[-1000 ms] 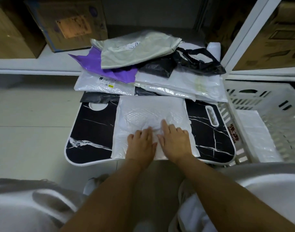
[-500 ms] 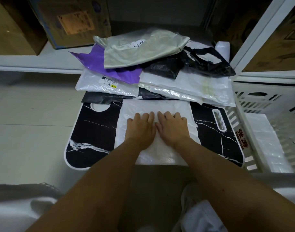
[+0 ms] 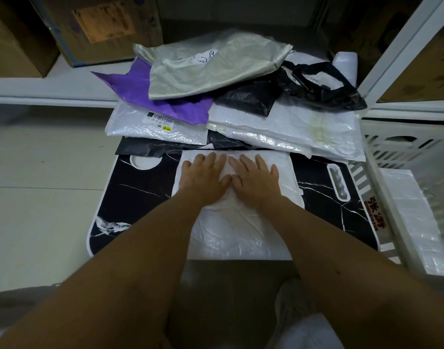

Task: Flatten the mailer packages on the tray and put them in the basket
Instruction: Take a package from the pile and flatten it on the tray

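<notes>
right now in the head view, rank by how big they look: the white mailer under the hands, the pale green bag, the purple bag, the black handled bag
1. white mailer, nearest the camera, so unsure
2. pale green bag, close to it
3. black handled bag
4. purple bag, mostly covered

Two brown cardboard boxes are sitting on a white shelf (image 3: 52, 88) at the back: a plain box (image 3: 16, 44) at the far left, and just beside it a box with blue edging (image 3: 100, 28) that is bearing an orange label (image 3: 103, 23). A white upright post (image 3: 402, 49) is rising at the right, with another cardboard box (image 3: 425, 69) showing behind it. Pale floor tiles (image 3: 39, 197) are stretching out on the left. A light-coloured shoe (image 3: 291, 306) is showing near the bottom edge, resting on the floor.
</notes>
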Demonstrator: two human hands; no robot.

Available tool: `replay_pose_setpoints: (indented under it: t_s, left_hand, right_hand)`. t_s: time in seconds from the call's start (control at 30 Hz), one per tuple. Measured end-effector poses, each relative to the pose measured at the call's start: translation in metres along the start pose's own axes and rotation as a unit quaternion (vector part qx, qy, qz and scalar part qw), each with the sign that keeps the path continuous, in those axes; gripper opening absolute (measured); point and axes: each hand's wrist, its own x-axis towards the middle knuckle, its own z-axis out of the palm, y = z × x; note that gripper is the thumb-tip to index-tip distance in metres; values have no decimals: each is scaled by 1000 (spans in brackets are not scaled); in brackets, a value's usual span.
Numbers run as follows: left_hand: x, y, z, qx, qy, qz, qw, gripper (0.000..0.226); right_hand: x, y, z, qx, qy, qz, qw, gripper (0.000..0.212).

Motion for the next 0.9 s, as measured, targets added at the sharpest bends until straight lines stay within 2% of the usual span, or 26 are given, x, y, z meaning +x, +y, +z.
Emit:
replay_pose_setpoints:
  t_s: [0.1,0.27,0.33,0.43,0.5,0.57,0.7,0.8,0.9]
  left_hand:
    - [4,10,0,-12,-3,-46,999,49]
    - [16,16,-2,-84,-107,-103,985,46]
    - [10,22,-1,-96,-103,-134,981,49]
    - [-9,35,4,-131,-59,-159,977,52]
    - [-23,37,8,-122,-37,-138,982,51]
    - [-36,36,12,-89,-33,-107,990,52]
    - [-52,30,14,-33,-60,-44,997,62]
    - [-59,17,11,-13,-88,2,996,83]
    - [-63,9,8,6,-124,24,992,106]
  right_hand:
    - [1,-5,1,20,10,14,1000,53]
    - [11,-5,3,30,0,45,999,57]
    - [8,-12,8,38,16,111,993,62]
    - [-2,-26,13,76,19,248,965,72]
    - [-6,-30,12,97,20,270,958,66]
    - [-13,-28,13,89,50,227,968,55]
    - [-36,-15,22,28,89,51,994,48]
    - [-52,2,20,-24,50,-5,998,55]
    - [-67,15,20,-51,3,-27,998,73]
